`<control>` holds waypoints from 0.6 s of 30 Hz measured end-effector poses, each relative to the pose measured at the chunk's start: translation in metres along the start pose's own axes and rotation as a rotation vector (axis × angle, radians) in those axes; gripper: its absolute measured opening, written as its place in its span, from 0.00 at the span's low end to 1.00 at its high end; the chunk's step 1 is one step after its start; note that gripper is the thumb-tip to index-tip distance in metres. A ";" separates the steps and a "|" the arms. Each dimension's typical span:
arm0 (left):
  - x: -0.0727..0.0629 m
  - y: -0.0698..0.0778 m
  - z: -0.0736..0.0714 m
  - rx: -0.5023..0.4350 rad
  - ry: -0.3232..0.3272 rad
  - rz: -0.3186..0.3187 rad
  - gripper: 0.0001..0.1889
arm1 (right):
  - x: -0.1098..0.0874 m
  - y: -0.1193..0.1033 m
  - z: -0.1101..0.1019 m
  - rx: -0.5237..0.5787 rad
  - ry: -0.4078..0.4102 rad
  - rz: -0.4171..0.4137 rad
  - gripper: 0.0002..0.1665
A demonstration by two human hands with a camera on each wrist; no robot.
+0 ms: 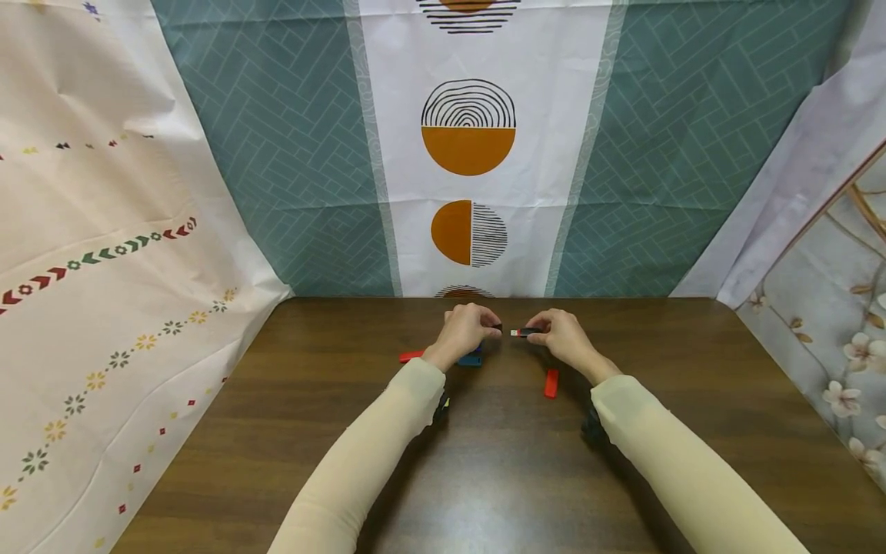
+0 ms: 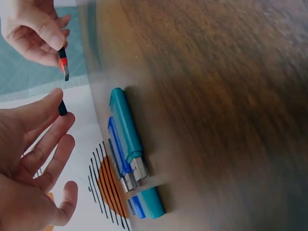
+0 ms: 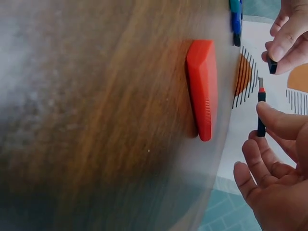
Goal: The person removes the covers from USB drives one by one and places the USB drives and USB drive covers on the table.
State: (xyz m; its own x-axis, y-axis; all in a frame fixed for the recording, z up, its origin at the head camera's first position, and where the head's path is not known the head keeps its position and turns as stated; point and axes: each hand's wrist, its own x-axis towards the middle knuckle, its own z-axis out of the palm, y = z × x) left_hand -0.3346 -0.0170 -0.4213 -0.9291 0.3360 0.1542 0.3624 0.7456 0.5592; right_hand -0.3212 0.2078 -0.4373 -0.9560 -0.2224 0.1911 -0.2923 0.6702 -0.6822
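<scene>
My right hand [image 1: 564,338] pinches a black and red USB stick [image 3: 261,108] between thumb and fingers, its metal plug bare and pointing at the other hand. Opposite it, my left hand [image 1: 465,332] holds a small black cap [image 2: 62,108] between thumb and fingertip. A short gap separates plug and cap, both held above the table. Below the right hand lies a red, narrow piece [image 3: 202,91] with a ridged side. Near the left hand a teal USB stick [image 2: 126,125] and a blue USB stick [image 2: 119,144] lie side by side, plugs bare.
At the plug ends of those two sticks lie a teal cap [image 2: 152,202] and a blue cap [image 2: 138,207]. Another red piece [image 1: 411,356] lies left of the left hand. The brown wooden table [image 1: 498,462] ends at a patterned curtain [image 1: 477,177] behind.
</scene>
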 end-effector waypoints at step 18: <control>0.017 0.001 0.017 0.116 -0.037 -0.020 0.07 | 0.014 0.012 0.006 -0.065 -0.082 0.039 0.05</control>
State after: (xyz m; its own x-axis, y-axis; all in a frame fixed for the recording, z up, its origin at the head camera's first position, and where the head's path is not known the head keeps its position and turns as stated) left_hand -0.3483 -0.0011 -0.4315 -0.9337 0.3398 0.1130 0.3520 0.8129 0.4640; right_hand -0.3379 0.2090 -0.4473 -0.9623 -0.2511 0.1051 -0.2586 0.7232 -0.6404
